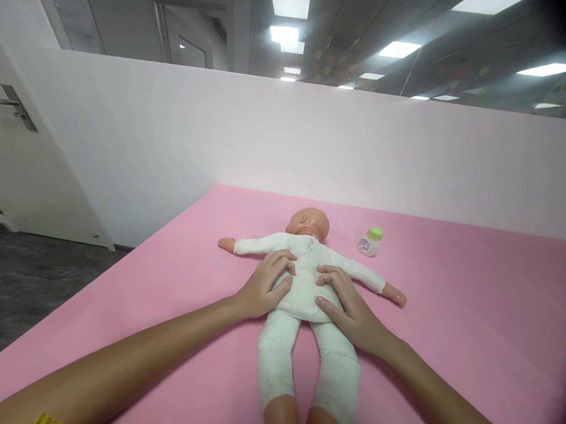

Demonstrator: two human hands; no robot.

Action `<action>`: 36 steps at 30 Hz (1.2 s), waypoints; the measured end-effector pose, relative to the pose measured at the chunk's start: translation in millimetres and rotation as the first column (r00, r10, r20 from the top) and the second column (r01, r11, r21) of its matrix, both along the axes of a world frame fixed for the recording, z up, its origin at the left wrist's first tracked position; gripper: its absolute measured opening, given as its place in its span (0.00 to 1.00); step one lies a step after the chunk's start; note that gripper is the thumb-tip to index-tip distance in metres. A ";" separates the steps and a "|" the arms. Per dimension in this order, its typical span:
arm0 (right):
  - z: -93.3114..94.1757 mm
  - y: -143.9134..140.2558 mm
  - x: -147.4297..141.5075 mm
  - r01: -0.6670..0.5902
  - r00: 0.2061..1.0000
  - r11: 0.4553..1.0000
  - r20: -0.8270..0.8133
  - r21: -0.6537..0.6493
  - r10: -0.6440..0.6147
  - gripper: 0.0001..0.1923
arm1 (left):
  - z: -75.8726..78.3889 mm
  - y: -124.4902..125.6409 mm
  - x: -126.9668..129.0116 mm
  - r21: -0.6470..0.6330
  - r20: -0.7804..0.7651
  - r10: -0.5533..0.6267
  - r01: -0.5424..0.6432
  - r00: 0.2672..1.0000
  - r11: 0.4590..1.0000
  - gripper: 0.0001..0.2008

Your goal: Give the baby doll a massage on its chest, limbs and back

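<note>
A baby doll (302, 293) with a white cloth body lies stretched out on a pink tabletop, its arms spread wide and its bald head turned to the left. On the left side of its torso rests my left hand (266, 284), fingers apart and slightly bent over the cloth. My right hand (347, 303) lies against the right side of the torso, also with spread, lightly curled fingers. Both hands touch the doll without gripping it. The doll's feet run out of the frame at the bottom.
To the right of the doll's head, a small clear bottle with a green cap (370, 241) is on the pink tabletop (464, 316). Behind the table runs a white low wall (356, 151). A door (27, 143) with a metal handle is at the far left, above dark flooring.
</note>
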State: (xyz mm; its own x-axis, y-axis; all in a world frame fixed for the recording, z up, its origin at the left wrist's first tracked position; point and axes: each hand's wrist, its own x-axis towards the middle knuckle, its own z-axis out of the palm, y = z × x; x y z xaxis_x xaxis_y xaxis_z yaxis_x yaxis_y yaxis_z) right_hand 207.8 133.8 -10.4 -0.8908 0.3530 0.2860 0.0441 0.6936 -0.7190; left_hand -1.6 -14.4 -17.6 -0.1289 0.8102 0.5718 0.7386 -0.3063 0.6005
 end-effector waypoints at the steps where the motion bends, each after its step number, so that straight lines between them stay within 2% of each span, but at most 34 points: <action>1: -0.1 0.0 0.2 -0.002 1.000 1.000 0.001 -0.001 0.002 0.11 | 0.0 -0.1 0.0 0.000 0.000 0.001 -0.001 1.000 1.000 0.05; 36: -0.3 0.1 0.5 -0.017 1.000 0.999 0.002 -0.027 0.017 0.11 | -0.4 0.1 -0.1 0.000 -0.007 0.006 -0.006 1.000 1.000 0.05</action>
